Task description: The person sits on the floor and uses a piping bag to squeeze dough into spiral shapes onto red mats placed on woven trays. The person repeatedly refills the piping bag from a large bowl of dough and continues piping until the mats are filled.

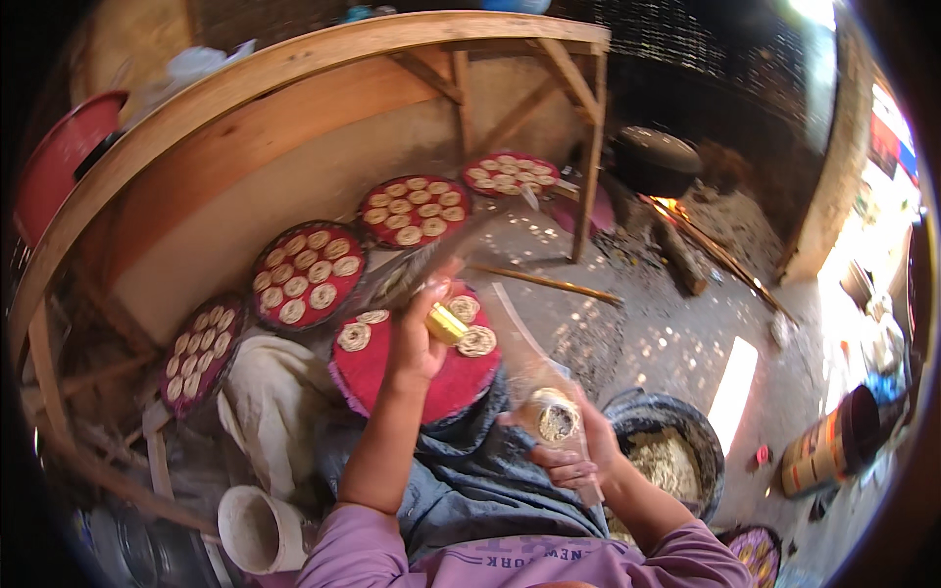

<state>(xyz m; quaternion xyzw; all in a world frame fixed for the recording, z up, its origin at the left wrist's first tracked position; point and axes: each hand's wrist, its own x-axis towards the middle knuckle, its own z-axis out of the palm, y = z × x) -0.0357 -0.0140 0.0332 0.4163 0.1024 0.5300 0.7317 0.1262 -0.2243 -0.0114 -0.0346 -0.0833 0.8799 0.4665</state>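
In my left hand (427,338) is a wooden tool with a shiny brass-coloured cylinder (446,323); its long bar is smeared by motion. My right hand (573,451) grips a second wooden piece (551,410) with a round, hollow middle, where a rough, pale paste-like material shows. Its long, flat arm is blurred too. The two pieces are apart and look like halves of a hand press. Below my left hand, a round board covered in red cloth (412,384) rests by my lap and carries a few pale coiled dough spirals (476,341).
A dark tub of crumbly dough (711,431) stands beside my right forearm. Several red trays of spirals (308,272) line the floor beneath a wooden bench (323,41). A black pot (657,162) sits over a wood fire. A white bucket (260,529) is at lower left.
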